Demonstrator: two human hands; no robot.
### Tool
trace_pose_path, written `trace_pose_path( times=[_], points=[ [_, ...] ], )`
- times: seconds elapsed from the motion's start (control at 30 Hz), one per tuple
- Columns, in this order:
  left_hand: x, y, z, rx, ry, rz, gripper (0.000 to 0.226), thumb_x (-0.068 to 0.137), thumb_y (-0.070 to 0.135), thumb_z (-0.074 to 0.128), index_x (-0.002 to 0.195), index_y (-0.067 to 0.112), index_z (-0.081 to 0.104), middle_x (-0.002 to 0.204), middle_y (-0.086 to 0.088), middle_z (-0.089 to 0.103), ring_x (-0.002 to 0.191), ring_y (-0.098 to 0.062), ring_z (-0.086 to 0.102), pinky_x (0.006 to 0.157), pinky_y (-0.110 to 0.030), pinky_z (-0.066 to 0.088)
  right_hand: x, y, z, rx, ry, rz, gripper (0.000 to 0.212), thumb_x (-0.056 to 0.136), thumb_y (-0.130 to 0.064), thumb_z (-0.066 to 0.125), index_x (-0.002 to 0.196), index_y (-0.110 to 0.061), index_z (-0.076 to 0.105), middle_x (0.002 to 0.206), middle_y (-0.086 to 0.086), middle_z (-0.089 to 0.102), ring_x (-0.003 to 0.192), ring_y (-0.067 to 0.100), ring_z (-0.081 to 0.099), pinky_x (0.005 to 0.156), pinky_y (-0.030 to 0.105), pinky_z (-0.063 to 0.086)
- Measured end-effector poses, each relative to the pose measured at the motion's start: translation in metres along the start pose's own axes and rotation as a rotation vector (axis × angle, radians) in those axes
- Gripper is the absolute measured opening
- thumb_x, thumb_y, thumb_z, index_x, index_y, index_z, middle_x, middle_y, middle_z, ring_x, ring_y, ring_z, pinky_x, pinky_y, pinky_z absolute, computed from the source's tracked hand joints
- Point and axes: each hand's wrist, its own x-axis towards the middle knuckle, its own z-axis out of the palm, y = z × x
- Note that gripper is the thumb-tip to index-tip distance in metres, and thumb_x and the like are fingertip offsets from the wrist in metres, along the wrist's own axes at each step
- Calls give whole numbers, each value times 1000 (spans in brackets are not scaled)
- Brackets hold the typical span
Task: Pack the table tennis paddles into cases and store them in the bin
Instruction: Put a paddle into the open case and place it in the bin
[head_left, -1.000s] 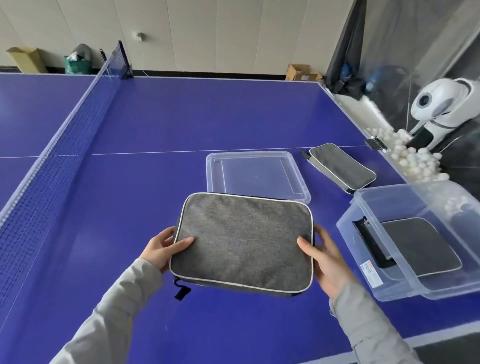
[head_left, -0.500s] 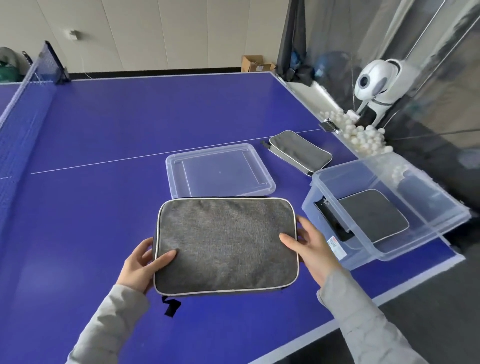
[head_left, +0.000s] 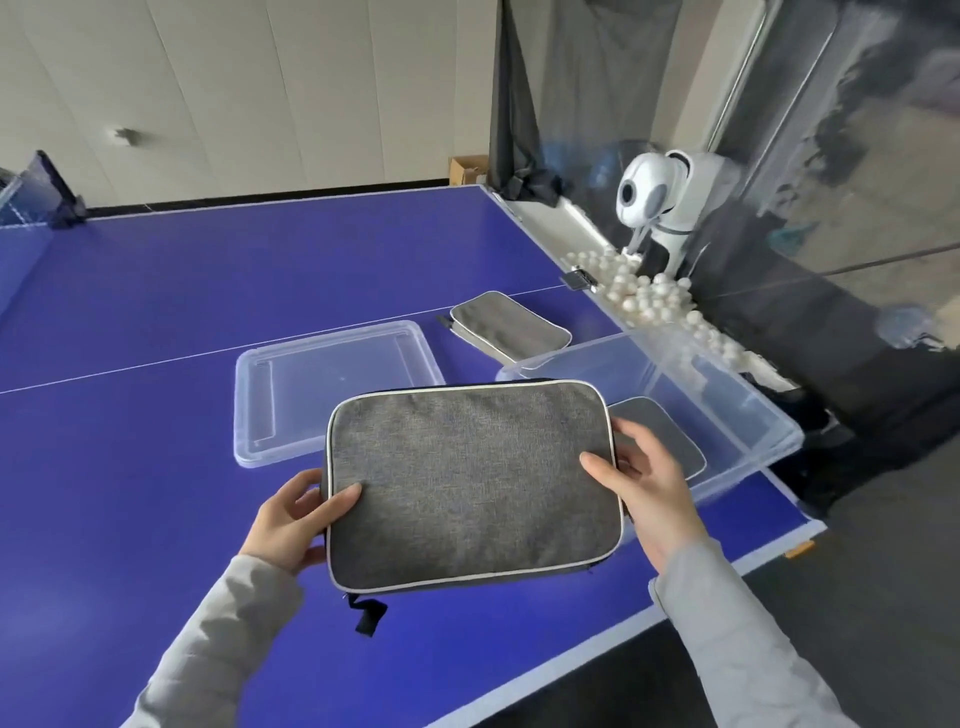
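Note:
A grey fabric paddle case (head_left: 470, 483) with pale piping is held flat above the blue table, closed. My left hand (head_left: 293, 519) grips its left edge, thumb on top. My right hand (head_left: 647, 486) grips its right edge. A black zipper pull hangs below its near left corner. The case's right end overlaps the near left corner of the clear plastic bin (head_left: 737, 415). A second grey case (head_left: 662, 434) lies flat inside the bin, partly hidden by my right hand. A third grey case (head_left: 511, 327) lies on the table behind the bin.
The bin's clear lid (head_left: 332, 384) lies on the table left of the bin. Several white balls (head_left: 654, 301) fill a tray along the table's right edge, beside a white ball machine (head_left: 654, 195). The net (head_left: 31, 202) is at far left. The table's near edge runs just below my wrists.
Both hands have carried the case to the right and up, from beside the bin to over the bin's near left corner. My view has swung right.

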Motion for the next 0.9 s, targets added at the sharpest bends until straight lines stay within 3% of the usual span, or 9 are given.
trace_pose_path(
  times=[0.1, 0.23, 0.37, 0.57, 0.7, 0.9],
  points=[
    [1, -7, 60, 5, 21, 5, 46, 57, 26, 80, 98, 14, 64, 98, -8, 66, 79, -24, 63, 53, -28, 54, 9, -11, -54, -1, 45, -25, 34, 78, -4, 72, 103, -25, 62, 102, -3, 69, 89, 6, 66, 80, 22, 51],
    [2, -16, 131, 38, 52, 23, 57, 53, 39, 83, 101, 15, 65, 101, -7, 65, 91, -24, 63, 60, -30, 56, 26, -20, -118, -2, 101, -26, 33, 79, -9, 72, 108, -21, 62, 105, -2, 65, 96, 11, 63, 77, 24, 49],
    [5, -14, 187, 55, 91, 39, 26, 77, 21, 75, 99, 12, 66, 92, -3, 59, 80, -19, 61, 51, -23, 55, 46, -22, -161, -18, 171, -15, 36, 78, -12, 74, 112, -16, 60, 108, 2, 63, 95, 14, 61, 77, 27, 49],
    [32, -6, 236, 72, 118, 32, 21, 78, 21, 74, 95, 13, 66, 92, -3, 60, 74, -13, 63, 64, -33, 60, 91, -24, -193, -52, 238, -22, 34, 77, -12, 75, 108, -9, 60, 105, 11, 64, 94, 23, 61, 87, 38, 52],
    [63, -5, 259, 29, 95, 21, 18, 80, 16, 72, 96, 12, 65, 86, -3, 59, 58, -8, 63, 48, -23, 55, 132, -27, -207, -114, 200, 8, 33, 79, -18, 75, 108, -17, 60, 111, 9, 64, 105, 26, 62, 94, 45, 51],
    [116, -17, 282, 56, 80, -21, 54, 78, 6, 73, 120, 30, 50, 91, -3, 54, 76, -14, 59, 58, -32, 56, 197, -23, -216, -304, 93, 52, 45, 76, -17, 76, 115, -22, 54, 111, 7, 63, 104, 22, 62, 96, 43, 49]
  ],
)
